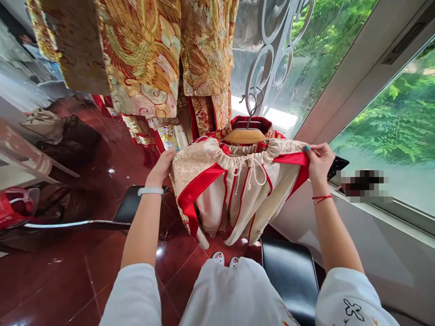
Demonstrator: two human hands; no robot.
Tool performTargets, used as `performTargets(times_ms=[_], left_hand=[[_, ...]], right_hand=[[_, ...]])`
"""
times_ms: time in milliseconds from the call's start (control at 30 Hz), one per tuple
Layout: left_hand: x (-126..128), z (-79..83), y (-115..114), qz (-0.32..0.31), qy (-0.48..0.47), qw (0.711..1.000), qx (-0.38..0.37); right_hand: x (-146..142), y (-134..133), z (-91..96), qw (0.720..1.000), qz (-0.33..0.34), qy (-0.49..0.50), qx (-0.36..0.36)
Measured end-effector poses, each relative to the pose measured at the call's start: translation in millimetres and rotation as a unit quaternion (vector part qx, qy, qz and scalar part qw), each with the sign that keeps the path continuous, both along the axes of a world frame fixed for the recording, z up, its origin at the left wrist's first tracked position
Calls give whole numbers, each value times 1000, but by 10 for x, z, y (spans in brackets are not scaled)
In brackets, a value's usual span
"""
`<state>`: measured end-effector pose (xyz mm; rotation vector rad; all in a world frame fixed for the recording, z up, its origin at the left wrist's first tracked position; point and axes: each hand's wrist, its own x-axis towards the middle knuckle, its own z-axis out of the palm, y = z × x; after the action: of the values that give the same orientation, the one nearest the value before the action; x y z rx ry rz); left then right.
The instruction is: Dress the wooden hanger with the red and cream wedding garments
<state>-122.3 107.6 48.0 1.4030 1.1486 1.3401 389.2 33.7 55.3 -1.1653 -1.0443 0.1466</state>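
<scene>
A cream and red garment (234, 190) with a gathered drawstring waist hangs spread between my two hands. My left hand (163, 164) pinches its left top edge, fingers closed on the cloth. My right hand (317, 160) grips the right top edge at a red band. Just behind the garment, a wooden hanger (245, 135) with a metal hook carries a red embroidered piece (253, 123).
Gold and red embroidered robes (146, 59) hang above and ahead. A black chair (292, 276) stands below right, another chair seat (131, 206) at left. A window sill (380, 213) and white iron scrollwork (272, 59) lie to the right. The floor is glossy red tile (61, 276).
</scene>
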Motion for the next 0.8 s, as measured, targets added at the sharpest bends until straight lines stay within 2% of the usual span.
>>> performTargets(times_ms=[67,167,233,300,400,500,633,700,733,800], left_hand=[[2,-84,-69,0,-3,1000,-2],[54,-189,-184,52,45,992,102],[102,-248,-234,77,79,982,156],[126,-298,-247,95,103,975,173],[50,-317,-199,111,146,968,173],[-132,-181,-94,97,205,959,172],[-282,223,4,40,230,961,148],[-249,375,-96,8,241,960,145],[-202,397,-203,5,237,959,157],[-43,297,-506,24,221,954,202]], right_hand=[[2,-73,-93,998,28,5,-48],[76,-199,-130,987,89,0,-134],[113,-258,-76,977,130,-5,-166],[101,-280,1,967,168,-14,-190],[21,-254,85,964,169,-41,-203],[-35,-203,129,966,141,-65,-209],[-83,-179,246,955,137,-125,-233],[-151,-201,329,949,127,-189,-219],[-197,-220,365,943,120,-230,-207],[-293,-257,405,924,109,-313,-192]])
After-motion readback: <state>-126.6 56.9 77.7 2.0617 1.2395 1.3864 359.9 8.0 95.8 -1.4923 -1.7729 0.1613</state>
